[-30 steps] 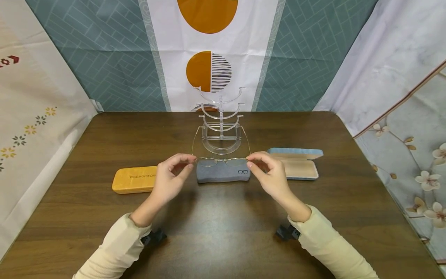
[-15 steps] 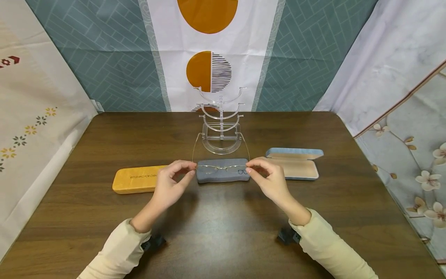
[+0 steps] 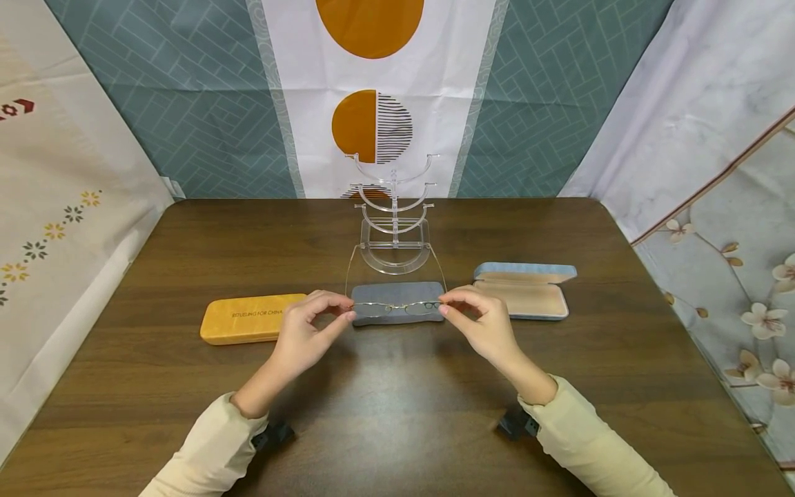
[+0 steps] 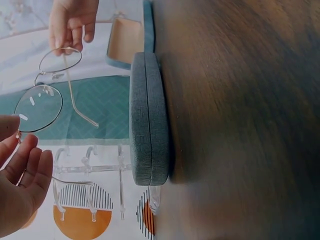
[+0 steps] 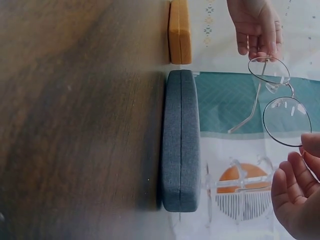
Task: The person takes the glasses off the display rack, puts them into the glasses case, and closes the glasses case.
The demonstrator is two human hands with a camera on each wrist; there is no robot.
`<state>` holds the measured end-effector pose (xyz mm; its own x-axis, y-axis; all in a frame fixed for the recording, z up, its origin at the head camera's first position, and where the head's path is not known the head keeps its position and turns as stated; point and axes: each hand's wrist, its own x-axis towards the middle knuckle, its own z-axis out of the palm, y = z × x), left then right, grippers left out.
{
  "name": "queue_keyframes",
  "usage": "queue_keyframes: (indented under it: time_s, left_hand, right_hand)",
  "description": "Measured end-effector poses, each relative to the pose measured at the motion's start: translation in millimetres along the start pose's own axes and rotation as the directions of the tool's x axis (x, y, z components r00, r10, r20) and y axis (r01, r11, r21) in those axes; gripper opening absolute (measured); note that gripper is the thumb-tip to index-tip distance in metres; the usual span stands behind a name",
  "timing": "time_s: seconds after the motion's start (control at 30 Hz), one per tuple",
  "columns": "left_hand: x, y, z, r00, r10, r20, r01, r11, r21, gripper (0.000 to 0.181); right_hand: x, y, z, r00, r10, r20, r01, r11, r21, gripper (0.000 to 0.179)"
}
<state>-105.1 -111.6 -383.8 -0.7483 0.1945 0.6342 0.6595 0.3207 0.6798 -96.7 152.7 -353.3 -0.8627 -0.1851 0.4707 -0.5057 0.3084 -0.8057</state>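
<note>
A pair of thin gold-framed eyeglasses [image 3: 397, 306] hangs above the table, its round lenses toward me and both temples unfolded away. My left hand [image 3: 310, 333] pinches the frame at its left hinge between thumb and fingers. At the opposite hinge, my right hand [image 3: 483, 324] pinches it the same way. Behind and below the lenses lies a closed grey-blue glasses case [image 3: 397, 293] with a small glasses print. The wrist views show a gap between the lenses and this case [image 4: 148, 120].
A clear tiered display stand [image 3: 395, 235] rises behind the eyeglasses. To the left lies a closed yellow case [image 3: 239, 321], partly behind my left hand. An open light-blue case [image 3: 534, 300] with beige lining sits to the right. Patterned cloths [image 3: 211, 124] surround the brown table [image 3: 397, 414].
The eyeglasses have come nearer to me and lower in the head view, now overlapping the grey-blue case's front part. Both hands moved slightly with them, keeping their pinch.
</note>
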Motion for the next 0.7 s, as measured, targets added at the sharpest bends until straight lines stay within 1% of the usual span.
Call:
queue_keyframes:
  time_s: [0.17,0.27,0.37,0.5,0.6,0.7]
  left_hand:
    - [1.3,-0.9,0.9,1.0,0.022,0.005,-0.022,0.999,0.034,0.014]
    - [2.8,-1.0,1.5,0.998,0.061,0.012,-0.062,0.996,0.062,0.016]
    - [4.6,-1.1,1.8,0.992,0.123,0.024,-0.125,0.986,0.106,0.018]
    - [6.6,-1.4,1.8,0.98,0.192,0.045,-0.197,0.968,0.156,0.02]
    - [7.5,-2.2,1.5,0.973,0.222,0.058,-0.229,0.958,0.171,0.02]
    - [8.0,-3.1,0.8,0.972,0.223,0.076,-0.233,0.957,0.17,0.017]
  right_hand:
    - [-0.4,0.9,0.0,1.0,-0.005,-0.001,0.005,1.0,-0.004,0.011]
    - [-0.3,1.6,0.3,1.0,-0.006,0.0,0.006,1.0,-0.001,0.011]
    - [-0.5,2.2,0.8,1.0,0.002,-0.001,-0.002,1.0,-0.01,0.011]
    - [-1.2,2.6,1.5,1.0,0.017,0.0,-0.017,1.0,-0.025,0.01]
    - [-1.4,2.6,2.1,1.0,0.029,-0.002,-0.029,0.999,-0.024,0.011]
    - [-1.6,2.4,2.6,0.999,0.04,-0.005,-0.04,0.999,-0.019,0.011]
